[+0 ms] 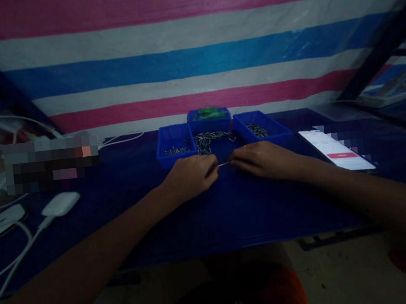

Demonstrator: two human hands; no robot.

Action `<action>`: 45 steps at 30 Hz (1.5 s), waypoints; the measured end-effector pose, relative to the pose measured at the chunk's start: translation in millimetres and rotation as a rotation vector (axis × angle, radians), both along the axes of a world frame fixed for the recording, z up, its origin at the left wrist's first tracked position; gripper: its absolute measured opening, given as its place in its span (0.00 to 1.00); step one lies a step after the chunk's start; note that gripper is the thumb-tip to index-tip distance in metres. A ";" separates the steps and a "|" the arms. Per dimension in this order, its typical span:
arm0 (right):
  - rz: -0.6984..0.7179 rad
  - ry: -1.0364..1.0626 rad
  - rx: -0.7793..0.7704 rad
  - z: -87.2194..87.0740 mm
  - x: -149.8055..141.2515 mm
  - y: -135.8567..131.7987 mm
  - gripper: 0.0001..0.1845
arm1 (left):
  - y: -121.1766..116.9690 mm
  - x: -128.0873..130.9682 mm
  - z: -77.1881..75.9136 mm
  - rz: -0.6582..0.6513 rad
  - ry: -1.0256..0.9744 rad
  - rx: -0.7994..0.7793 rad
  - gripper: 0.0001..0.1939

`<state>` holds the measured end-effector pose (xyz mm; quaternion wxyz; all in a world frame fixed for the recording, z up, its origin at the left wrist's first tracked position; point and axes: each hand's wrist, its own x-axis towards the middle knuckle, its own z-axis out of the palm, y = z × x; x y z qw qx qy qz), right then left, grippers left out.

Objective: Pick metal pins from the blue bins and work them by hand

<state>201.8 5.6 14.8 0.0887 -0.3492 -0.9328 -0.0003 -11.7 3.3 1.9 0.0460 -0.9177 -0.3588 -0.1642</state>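
i hold the pin [223, 164] between left hand [193, 176] and right hand [262, 159], an end in each pinch, just nearside of the pile [213, 135]; light, level pressure should keep it steady.

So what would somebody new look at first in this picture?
Probably the big pink, white and blue striped sheet across the back, then the flat phone with a bright white screen on the right. Next, perhaps, the bare left hand and bare right hand in the middle, holding a thin metal piece between them.
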 end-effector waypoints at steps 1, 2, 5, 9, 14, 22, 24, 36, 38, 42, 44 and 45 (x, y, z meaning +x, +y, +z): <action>0.002 0.001 0.001 0.0 -0.3 -0.3 0.13 | -0.3 0.2 0.1 0.005 0.001 -0.005 0.09; 0.006 0.002 -0.001 0.1 -0.5 -0.7 0.13 | -0.5 0.3 0.2 0.011 -0.001 -0.011 0.09; 0.017 0.005 -0.017 0.6 -1.3 -1.7 0.11 | -0.6 0.4 0.1 0.022 -0.012 -0.024 0.08; 0.008 -0.001 -0.011 0.8 -1.5 -2.2 0.10 | 0.0 -0.1 -0.8 0.005 -0.018 -0.020 0.06; 0.026 0.024 0.013 0.0 -1.1 -2.0 0.11 | 0.1 -0.8 -0.6 0.000 -0.019 0.003 0.07; -0.001 0.030 0.038 0.3 -2.5 -1.8 0.14 | -0.3 -0.1 -0.1 0.006 0.011 0.050 0.09; -0.013 0.027 0.051 0.2 -2.6 -1.3 0.14 | -0.7 0.3 -0.2 0.014 0.015 0.056 0.10; -0.023 -0.006 0.030 -0.6 -2.9 -1.6 0.15 | 0.6 2.9 -2.3 0.070 0.021 -0.076 0.14; -0.018 -0.006 0.033 -0.6 -3.0 -1.6 0.15 | 0.9 2.6 -2.5 0.068 0.016 -0.080 0.14; -0.015 0.015 0.032 -0.4 -3.1 -1.3 0.14 | 0.2 1.5 -1.7 0.025 -0.041 -0.084 0.13; -0.010 0.027 0.022 -0.1 -3.0 -1.7 0.14 | -0.4 1.1 -1.5 -0.020 -0.083 -0.080 0.12; -0.001 0.035 0.012 0.2 -3.0 -2.0 0.14 | -0.7 1.0 -1.6 -0.046 -0.100 -0.078 0.11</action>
